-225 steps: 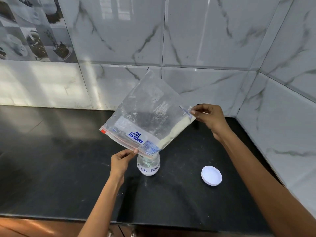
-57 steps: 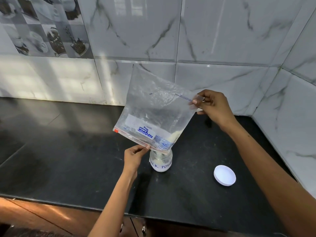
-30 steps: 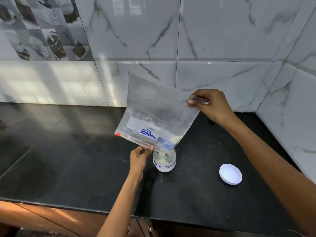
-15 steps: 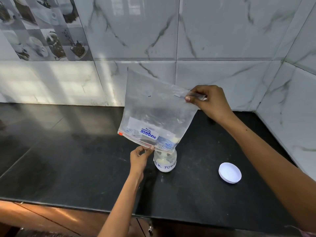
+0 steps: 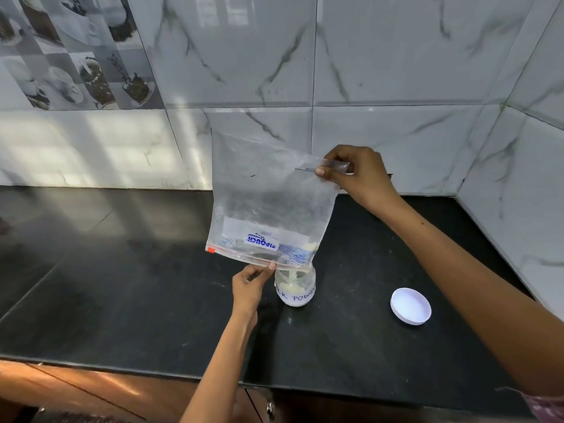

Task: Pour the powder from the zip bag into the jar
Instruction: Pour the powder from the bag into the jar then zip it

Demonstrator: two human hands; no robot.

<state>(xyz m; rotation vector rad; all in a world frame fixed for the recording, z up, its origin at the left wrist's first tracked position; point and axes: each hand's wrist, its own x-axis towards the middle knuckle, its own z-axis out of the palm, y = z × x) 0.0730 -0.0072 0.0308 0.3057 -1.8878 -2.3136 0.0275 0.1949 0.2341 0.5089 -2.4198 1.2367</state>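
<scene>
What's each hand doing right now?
Left hand: pinching the zip bag at its lower zip edge.
Right hand: pinching the bag's raised corner.

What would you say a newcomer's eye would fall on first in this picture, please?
Most striking is the clear zip bag held upside down in the middle, its mouth over the open jar on the black counter, with a little pale powder left at its lower corner. The right hand pinches the raised corner and the left hand pinches the zip edge. A white lid lies to the jar's right.
</scene>
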